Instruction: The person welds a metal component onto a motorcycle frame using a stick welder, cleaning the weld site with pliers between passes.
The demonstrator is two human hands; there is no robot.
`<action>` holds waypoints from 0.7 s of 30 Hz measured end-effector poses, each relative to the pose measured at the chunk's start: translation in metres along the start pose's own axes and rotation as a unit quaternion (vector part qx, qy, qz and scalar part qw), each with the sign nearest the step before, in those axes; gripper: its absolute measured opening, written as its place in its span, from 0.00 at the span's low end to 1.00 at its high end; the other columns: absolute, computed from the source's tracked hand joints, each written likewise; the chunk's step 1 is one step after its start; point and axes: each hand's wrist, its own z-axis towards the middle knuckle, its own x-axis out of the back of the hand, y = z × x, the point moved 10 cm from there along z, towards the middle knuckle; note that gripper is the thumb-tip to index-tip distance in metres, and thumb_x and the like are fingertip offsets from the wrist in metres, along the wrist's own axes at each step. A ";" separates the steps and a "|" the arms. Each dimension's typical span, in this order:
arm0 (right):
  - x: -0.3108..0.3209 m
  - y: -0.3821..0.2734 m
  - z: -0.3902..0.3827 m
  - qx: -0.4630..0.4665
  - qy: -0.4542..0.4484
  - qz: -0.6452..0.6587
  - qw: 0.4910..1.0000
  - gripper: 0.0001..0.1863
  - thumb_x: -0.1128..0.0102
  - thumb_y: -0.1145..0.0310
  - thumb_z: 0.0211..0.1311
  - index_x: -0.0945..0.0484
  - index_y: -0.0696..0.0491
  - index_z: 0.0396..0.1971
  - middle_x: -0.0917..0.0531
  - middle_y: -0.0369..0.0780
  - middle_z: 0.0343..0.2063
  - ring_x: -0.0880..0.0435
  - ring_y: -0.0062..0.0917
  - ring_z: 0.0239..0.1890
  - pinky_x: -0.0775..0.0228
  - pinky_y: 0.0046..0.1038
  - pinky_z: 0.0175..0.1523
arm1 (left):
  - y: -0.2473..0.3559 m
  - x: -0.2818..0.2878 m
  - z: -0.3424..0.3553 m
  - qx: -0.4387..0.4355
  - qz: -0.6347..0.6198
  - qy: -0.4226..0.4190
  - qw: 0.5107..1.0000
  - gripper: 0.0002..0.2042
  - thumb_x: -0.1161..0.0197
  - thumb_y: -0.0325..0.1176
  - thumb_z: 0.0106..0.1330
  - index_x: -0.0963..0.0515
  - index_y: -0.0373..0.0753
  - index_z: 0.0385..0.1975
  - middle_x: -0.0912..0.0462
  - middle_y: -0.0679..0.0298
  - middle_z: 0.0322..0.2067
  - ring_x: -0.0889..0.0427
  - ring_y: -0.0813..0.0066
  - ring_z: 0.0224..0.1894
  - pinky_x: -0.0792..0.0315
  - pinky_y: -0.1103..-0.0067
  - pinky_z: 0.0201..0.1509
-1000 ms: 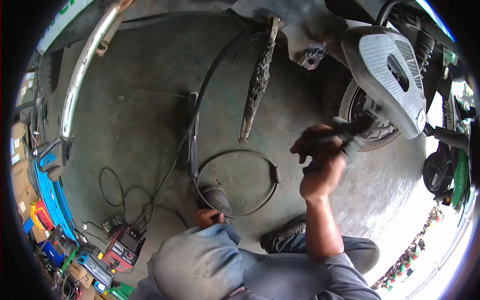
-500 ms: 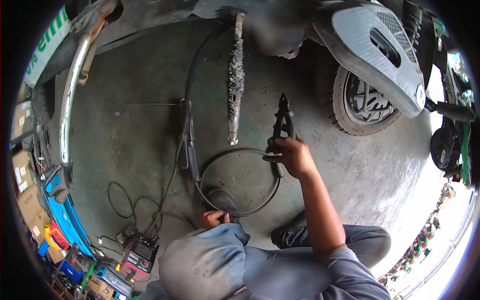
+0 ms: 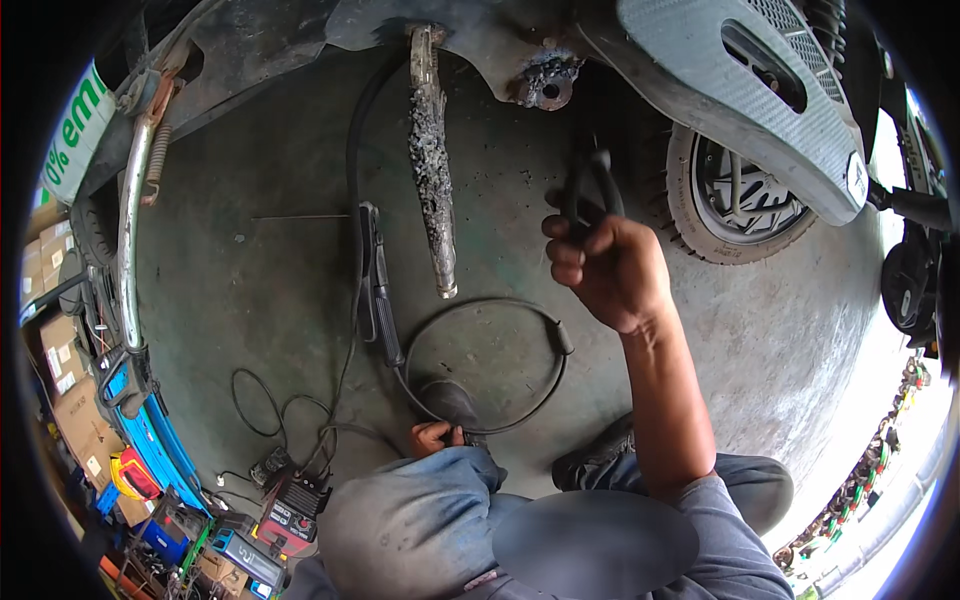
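Black pliers (image 3: 607, 183) stand in the right hand (image 3: 622, 268), off to the right of the crusted metal bar (image 3: 432, 165), which serves here as the landmark; their tool end points away from the person, and the handles part in a narrow V. The right hand's fingers curl around those handles, level with the bar's lower half and apart from it. The left hand (image 3: 435, 437) sits well below the bar's lower end, so the pliers lie far up and to the right of it. Its fingers are bent in, close to a dark boot (image 3: 447, 398) and the bottom of a cable loop (image 3: 487, 303), but I cannot tell whether they pinch anything. The loop itself lies on the floor just below the bar's lower end, reaching out to the right. To the left of the bar lies a black ribbed handle (image 3: 383, 305) with a thin rod (image 3: 300, 217) sticking out leftward. A lug (image 3: 550, 92) with a round hole shows right of the bar's upper part, and farther right are a wheel (image 3: 684, 195) and a grey footboard (image 3: 690, 95). Low and left of the bar sits a red and black box (image 3: 292, 512).
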 end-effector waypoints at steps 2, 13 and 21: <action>-0.015 -0.008 -0.006 0.032 -0.085 -0.082 0.993 0.31 0.52 0.77 0.39 0.35 0.60 0.52 0.30 0.41 0.33 0.32 0.25 0.25 0.38 0.26 0.31 | 0.000 0.002 -0.003 -0.014 0.011 0.041 0.999 0.16 0.32 0.31 0.45 0.36 0.39 0.08 0.37 0.56 0.09 0.36 0.59 0.12 0.42 0.67 0.20; -0.014 -0.025 -0.079 0.522 0.033 -0.450 0.724 0.43 0.37 0.44 0.52 0.44 0.61 0.56 0.30 0.42 0.38 0.30 0.24 0.33 0.35 0.27 0.37 | 0.005 0.001 -0.002 -0.023 0.025 0.046 0.998 0.16 0.31 0.33 0.45 0.35 0.41 0.08 0.36 0.58 0.09 0.36 0.59 0.12 0.41 0.68 0.21; -0.067 -0.035 -0.093 0.578 -0.071 -0.477 0.658 0.31 0.33 0.63 0.51 0.42 0.53 0.50 0.34 0.40 0.33 0.31 0.27 0.32 0.36 0.30 0.37 | -0.013 -0.011 0.001 0.032 0.002 -0.072 0.997 0.16 0.30 0.33 0.45 0.34 0.41 0.08 0.35 0.59 0.10 0.34 0.60 0.14 0.39 0.68 0.23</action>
